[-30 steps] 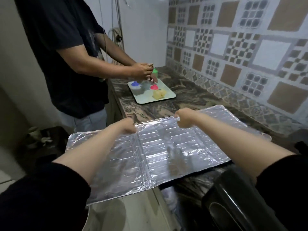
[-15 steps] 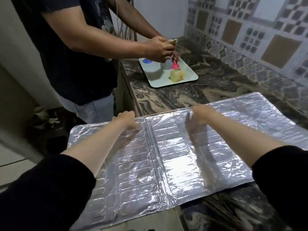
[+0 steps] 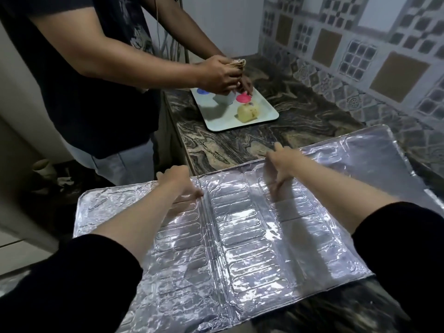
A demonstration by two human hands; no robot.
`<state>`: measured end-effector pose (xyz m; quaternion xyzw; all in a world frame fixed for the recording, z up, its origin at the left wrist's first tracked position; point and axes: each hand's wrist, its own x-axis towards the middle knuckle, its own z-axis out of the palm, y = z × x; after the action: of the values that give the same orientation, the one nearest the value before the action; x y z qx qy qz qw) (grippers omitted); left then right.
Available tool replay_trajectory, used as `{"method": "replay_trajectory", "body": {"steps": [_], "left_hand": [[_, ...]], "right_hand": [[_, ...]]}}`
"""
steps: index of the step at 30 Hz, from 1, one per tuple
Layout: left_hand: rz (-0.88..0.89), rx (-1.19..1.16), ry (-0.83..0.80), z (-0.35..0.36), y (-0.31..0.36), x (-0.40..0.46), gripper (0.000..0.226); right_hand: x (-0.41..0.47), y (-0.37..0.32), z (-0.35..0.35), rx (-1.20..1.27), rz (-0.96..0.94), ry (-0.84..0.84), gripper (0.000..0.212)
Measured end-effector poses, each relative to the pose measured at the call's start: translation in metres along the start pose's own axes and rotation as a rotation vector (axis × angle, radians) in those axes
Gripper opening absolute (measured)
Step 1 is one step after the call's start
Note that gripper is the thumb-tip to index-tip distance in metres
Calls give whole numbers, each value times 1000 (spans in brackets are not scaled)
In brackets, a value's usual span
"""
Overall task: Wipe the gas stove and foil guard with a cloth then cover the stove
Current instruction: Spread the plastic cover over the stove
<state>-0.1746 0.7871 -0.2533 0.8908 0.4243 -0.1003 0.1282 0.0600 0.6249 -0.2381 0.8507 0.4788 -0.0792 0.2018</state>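
The silver foil guard [image 3: 240,236] lies flat and unfolded across the dark marbled counter [image 3: 240,145], its left panel hanging past the counter's edge. My left hand [image 3: 176,180] holds the guard's far edge near the left fold, thumb on top. My right hand [image 3: 283,162] rests on the far edge of the middle panel with fingers spread. No stove or cloth of mine shows in the head view.
Another person [image 3: 96,68] stands at the counter's left, both hands over a pale tray [image 3: 262,117] with a pink lid, a blue lid, a white cup and a yellow piece. A patterned tile wall [image 3: 360,56] runs along the right.
The foil guard has come down flat onto the counter and nearer to me. My right hand has let go of the far edge and spread out on it.
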Motion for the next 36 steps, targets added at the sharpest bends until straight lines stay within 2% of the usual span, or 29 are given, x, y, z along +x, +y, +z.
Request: {"method": "replay_trajectory", "body": {"steps": [2, 8, 13, 20, 23, 28, 32, 36], "left_hand": [[-1, 22, 23, -10, 3, -5, 57], [81, 64, 101, -61, 14, -17, 54], [171, -1, 187, -127, 37, -38, 51], [372, -78, 311, -199, 83, -80, 47], [393, -19, 370, -220, 111, -103, 32], [446, -147, 427, -236, 168, -148, 16], [482, -335, 444, -237, 214, -181, 19], [561, -598, 371, -233, 270, -217, 18]], "right_hand": [[-7, 0, -7, -45, 30, 28, 81], [-48, 18, -54, -173, 122, 146, 61], [-101, 51, -112, -168, 229, 422, 50], [-189, 101, -171, -217, 313, 625, 27], [-229, 117, -180, -204, 376, 654, 29], [-301, 146, -171, -75, 466, 755, 36], [-356, 169, -155, -47, 539, 834, 30], [-418, 203, -136, 21, 645, 910, 33]]}}
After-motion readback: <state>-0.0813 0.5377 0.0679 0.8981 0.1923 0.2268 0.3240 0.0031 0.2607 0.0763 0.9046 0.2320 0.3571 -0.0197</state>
